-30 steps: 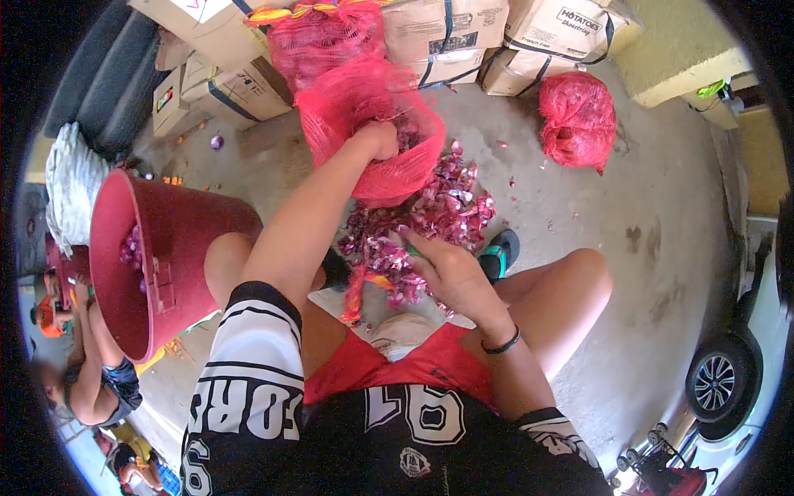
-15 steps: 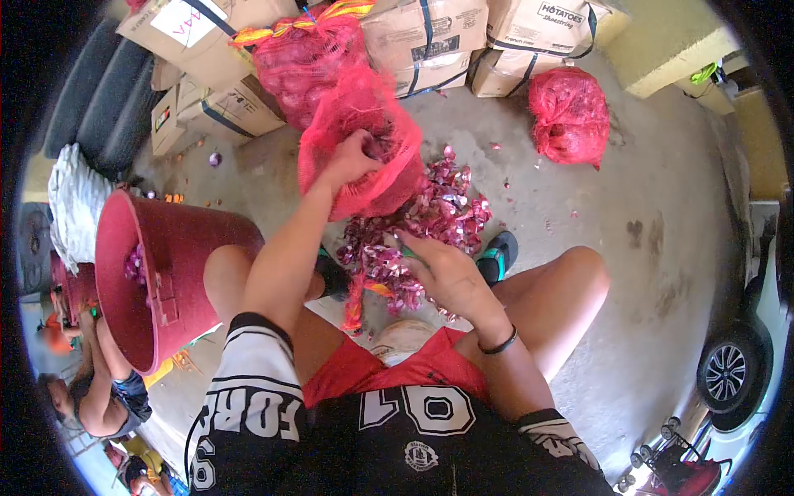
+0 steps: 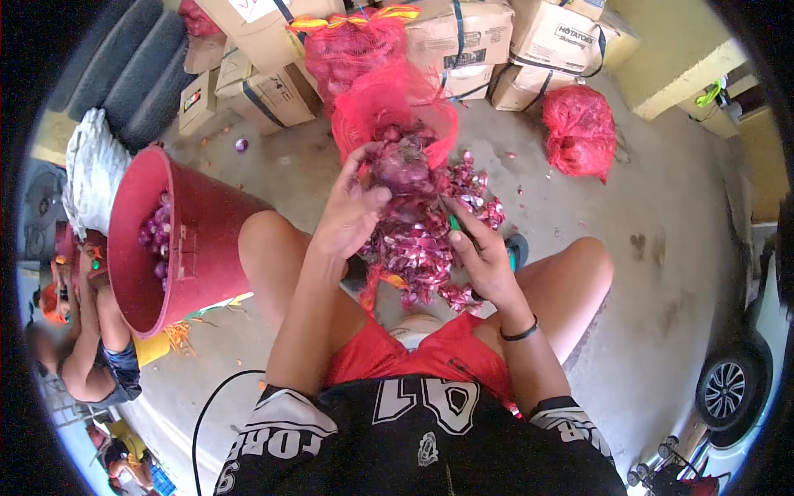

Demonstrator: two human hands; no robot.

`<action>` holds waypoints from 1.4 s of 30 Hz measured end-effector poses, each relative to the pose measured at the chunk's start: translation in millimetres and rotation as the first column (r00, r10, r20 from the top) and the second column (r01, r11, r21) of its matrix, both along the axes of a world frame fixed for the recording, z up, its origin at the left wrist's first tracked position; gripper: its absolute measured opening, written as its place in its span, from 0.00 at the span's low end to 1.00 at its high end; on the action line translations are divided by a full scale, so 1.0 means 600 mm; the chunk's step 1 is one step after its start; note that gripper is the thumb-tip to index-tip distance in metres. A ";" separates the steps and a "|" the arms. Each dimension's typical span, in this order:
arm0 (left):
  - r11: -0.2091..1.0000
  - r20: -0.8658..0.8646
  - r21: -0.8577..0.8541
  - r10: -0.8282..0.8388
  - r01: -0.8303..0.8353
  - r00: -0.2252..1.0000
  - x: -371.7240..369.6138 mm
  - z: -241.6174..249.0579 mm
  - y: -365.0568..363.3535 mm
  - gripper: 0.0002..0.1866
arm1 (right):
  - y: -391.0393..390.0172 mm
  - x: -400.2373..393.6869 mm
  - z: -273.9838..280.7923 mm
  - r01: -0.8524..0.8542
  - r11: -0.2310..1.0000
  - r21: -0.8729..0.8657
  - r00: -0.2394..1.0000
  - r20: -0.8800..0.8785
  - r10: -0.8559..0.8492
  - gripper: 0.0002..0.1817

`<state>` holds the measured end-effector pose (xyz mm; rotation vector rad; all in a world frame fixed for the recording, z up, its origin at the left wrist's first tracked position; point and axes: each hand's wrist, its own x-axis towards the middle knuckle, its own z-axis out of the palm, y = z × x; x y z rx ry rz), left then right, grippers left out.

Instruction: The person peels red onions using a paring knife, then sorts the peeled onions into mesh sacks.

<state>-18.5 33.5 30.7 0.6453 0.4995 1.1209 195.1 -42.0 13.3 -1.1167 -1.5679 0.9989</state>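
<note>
My left hand (image 3: 356,202) is wrapped round a large reddish-purple onion (image 3: 403,168), just in front of the open red mesh bag (image 3: 351,120). A knife with a green handle (image 3: 454,223) is gripped in my right hand (image 3: 488,260), its blade close to the onion's right side. Beneath both hands lies a heap of purple onion skins (image 3: 413,256). To the left, a big red tub (image 3: 211,240) leans toward me with several purple onions (image 3: 155,231) inside.
Cardboard boxes (image 3: 463,33) and a full mesh bag (image 3: 356,54) stand at the back. Another red bag (image 3: 579,132) sits at the back right. A co-worker (image 3: 95,355) is at the far left. A car wheel (image 3: 725,385) shows at the right.
My left hand has come out of the mesh bag with the onion. My right hand and the knife have moved up and right, close to it. The view has shifted.
</note>
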 end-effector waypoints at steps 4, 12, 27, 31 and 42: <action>0.997 0.042 -0.067 -0.021 0.024 0.999 0.022 -0.019 -0.027 0.33 | -0.030 -0.013 0.010 -0.007 0.978 -0.207 0.996 -0.093 -0.013 0.26; 0.989 -0.277 0.138 -0.019 0.059 0.961 0.016 -0.027 -0.032 0.38 | -0.027 -0.020 0.015 0.001 0.974 -0.225 0.980 -0.193 -0.045 0.29; 0.977 -0.287 0.206 0.014 0.047 0.958 0.025 -0.043 -0.033 0.37 | -0.018 -0.008 0.014 0.068 0.982 -0.176 0.997 -0.025 -0.074 0.32; 0.975 -0.296 0.218 0.035 0.032 0.954 0.030 -0.048 -0.036 0.36 | -0.031 -0.012 0.024 0.001 0.970 -0.242 0.994 -0.106 -0.028 0.32; 0.970 -0.298 0.239 0.024 0.051 0.954 0.032 -0.047 -0.041 0.37 | -0.019 -0.024 0.018 0.052 0.996 -0.075 0.998 0.033 -0.049 0.31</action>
